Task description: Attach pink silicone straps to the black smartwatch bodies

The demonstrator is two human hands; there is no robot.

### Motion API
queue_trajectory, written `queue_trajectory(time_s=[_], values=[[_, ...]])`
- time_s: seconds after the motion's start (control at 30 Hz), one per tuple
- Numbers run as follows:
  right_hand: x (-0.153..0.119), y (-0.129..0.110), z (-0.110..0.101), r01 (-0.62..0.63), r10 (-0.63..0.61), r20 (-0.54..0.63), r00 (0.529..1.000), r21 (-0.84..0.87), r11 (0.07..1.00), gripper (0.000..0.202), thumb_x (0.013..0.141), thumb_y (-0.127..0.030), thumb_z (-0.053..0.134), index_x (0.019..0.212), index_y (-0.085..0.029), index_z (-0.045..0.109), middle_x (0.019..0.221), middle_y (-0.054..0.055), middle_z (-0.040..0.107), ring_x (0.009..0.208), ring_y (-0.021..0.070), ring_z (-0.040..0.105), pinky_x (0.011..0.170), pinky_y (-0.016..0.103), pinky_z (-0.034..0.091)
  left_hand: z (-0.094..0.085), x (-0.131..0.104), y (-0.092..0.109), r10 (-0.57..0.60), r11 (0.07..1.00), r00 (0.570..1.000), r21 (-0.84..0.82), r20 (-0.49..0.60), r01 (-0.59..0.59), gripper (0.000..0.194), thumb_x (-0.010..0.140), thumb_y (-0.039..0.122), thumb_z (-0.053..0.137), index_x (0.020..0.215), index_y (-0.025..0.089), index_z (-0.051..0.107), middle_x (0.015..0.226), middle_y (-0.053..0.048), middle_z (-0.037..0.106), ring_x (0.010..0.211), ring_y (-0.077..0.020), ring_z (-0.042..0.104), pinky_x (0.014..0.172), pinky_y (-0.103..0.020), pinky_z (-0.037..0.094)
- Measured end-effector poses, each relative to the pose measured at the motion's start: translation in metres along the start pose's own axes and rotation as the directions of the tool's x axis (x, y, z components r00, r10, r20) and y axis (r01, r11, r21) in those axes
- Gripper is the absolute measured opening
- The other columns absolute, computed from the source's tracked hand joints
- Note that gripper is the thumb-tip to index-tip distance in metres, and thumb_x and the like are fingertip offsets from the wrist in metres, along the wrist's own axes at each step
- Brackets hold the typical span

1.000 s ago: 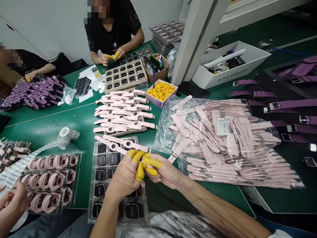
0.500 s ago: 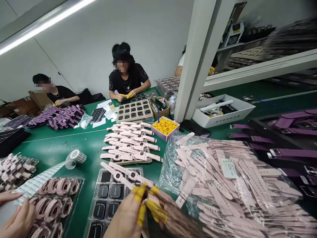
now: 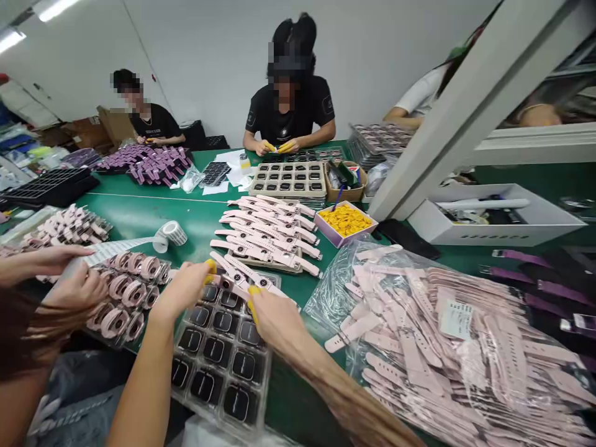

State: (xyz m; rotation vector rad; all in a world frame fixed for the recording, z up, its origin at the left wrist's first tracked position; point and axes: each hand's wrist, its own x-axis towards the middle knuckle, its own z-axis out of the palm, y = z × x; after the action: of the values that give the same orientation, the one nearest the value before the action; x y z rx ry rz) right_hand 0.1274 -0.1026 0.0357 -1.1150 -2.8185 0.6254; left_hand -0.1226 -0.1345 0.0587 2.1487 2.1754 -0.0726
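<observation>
My left hand (image 3: pixel 184 288) and my right hand (image 3: pixel 274 316), both with yellow finger cots, are spread apart over the far end of a clear tray of black watch faces (image 3: pixel 218 347). Between them lies a pink-strapped watch (image 3: pixel 235 282). Each hand pinches one end of it, just above the tray. Two more pink watches (image 3: pixel 261 276) lie across the tray's far edge, right behind it.
A co-worker's hands (image 3: pixel 74 292) at the left hold a label strip over a tray of rolled pink watches (image 3: pixel 130 292). Beyond are a pile of finished pink watches (image 3: pixel 270 233), a box of yellow finger cots (image 3: pixel 344 220) and a bag of pink straps (image 3: pixel 442 347) to the right.
My hands were pressed together on a small pink part close to me. They have now moved apart and forward to the tray's far end, and the view has tilted up and left.
</observation>
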Motion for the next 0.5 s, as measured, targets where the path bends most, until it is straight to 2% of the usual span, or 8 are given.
queue_trajectory(time_s=[0.1, 0.2, 0.27, 0.4, 0.5], values=[[0.035, -0.026, 0.003, 0.094, -0.094, -0.004, 0.996, -0.045, 0.995, 0.03, 0.097, -0.008, 0.051, 0.123, -0.017, 0.062, 0.11, 0.015, 0.075, 0.1, 0.0274, 0.075, 0.076, 0.034, 0.056, -0.001, 0.015, -0.028, -0.04, 0.999, 0.998, 0.021, 0.05, 0.039, 0.009, 0.098, 0.015, 0.06, 0.101, 0.015, 0.069, 0.095, -0.005, 0.074, 0.089, -0.0209, 0.069, 0.089, -0.039, 0.055], [0.061, -0.034, 0.011, 0.122, -0.123, -0.002, 0.992, -0.096, 0.988, 0.027, 0.097, -0.008, 0.051, 0.119, -0.015, 0.065, 0.112, 0.017, 0.075, 0.104, 0.028, 0.074, 0.08, 0.035, 0.058, 0.005, 0.036, -0.045, -0.043, 0.999, 0.996, 0.026, 0.079, 0.041, 0.026, 0.099, 0.036, 0.066, 0.112, 0.014, 0.068, 0.11, -0.007, 0.071, 0.097, -0.0202, 0.07, 0.089, -0.042, 0.06], [0.069, -0.031, 0.013, 0.111, -0.112, 0.003, 0.994, -0.125, 0.986, 0.027, 0.099, -0.008, 0.048, 0.117, -0.014, 0.067, 0.111, 0.018, 0.075, 0.104, 0.0284, 0.074, 0.081, 0.037, 0.059, 0.012, 0.05, -0.05, -0.034, 0.999, 0.997, 0.02, 0.07, 0.032, 0.031, 0.099, 0.038, 0.066, 0.12, 0.015, 0.066, 0.119, -0.009, 0.069, 0.103, -0.0219, 0.07, 0.09, -0.044, 0.061], [0.061, -0.025, 0.005, 0.072, -0.076, -0.018, 0.997, -0.164, 0.984, 0.027, 0.099, -0.008, 0.049, 0.117, -0.014, 0.068, 0.118, 0.021, 0.071, 0.111, 0.0303, 0.07, 0.082, 0.038, 0.061, 0.024, 0.063, -0.052, -0.037, 0.999, 0.999, 0.015, -0.017, 0.037, 0.031, 0.099, 0.036, 0.067, 0.123, 0.016, 0.066, 0.126, -0.009, 0.067, 0.112, -0.0243, 0.067, 0.097, -0.047, 0.058], [0.034, -0.024, -0.006, 0.078, -0.084, -0.032, 0.996, -0.158, 0.984, 0.02, 0.098, -0.019, 0.062, 0.115, -0.016, 0.07, 0.119, 0.019, 0.07, 0.111, 0.0313, 0.068, 0.081, 0.04, 0.062, 0.027, 0.054, -0.049, -0.047, 0.999, 0.994, 0.014, -0.098, 0.048, 0.023, 0.099, 0.032, 0.065, 0.116, 0.017, 0.068, 0.128, -0.012, 0.067, 0.121, -0.028, 0.063, 0.106, -0.053, 0.053]])
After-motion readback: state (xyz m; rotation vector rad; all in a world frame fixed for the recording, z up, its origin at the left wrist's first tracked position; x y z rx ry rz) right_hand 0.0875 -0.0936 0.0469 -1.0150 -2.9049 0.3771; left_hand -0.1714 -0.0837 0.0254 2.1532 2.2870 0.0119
